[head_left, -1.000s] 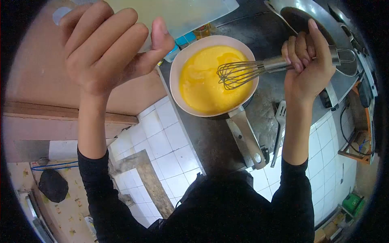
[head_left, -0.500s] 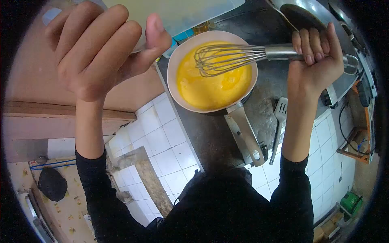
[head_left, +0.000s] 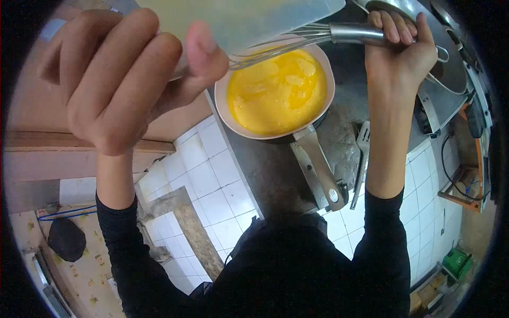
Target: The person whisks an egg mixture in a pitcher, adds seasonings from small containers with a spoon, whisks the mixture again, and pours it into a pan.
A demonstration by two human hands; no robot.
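Observation:
My left hand (head_left: 124,74) is closed on the edge of a translucent plastic container (head_left: 254,21), which is raised at the top of the view. In my right hand (head_left: 400,50) is the steel handle of a wire whisk (head_left: 355,34). The whisk's wires reach left above the pan, and the container hides some of them. Below them, a pale frying pan (head_left: 221,108) holds yellow liquid (head_left: 278,93), its handle pointing down toward my body.
A slotted turner (head_left: 362,146) lies right of the pan on the dark stove top (head_left: 265,169). A large metal wok (head_left: 450,74) stands at the upper right. White floor tiles (head_left: 217,175) show below the counter, and a green object (head_left: 457,264) is at the lower right.
The whisk has risen out of the yellow liquid and moved up and left toward the container. The container reaches further right and lower over the pan, and my left hand looks nearer.

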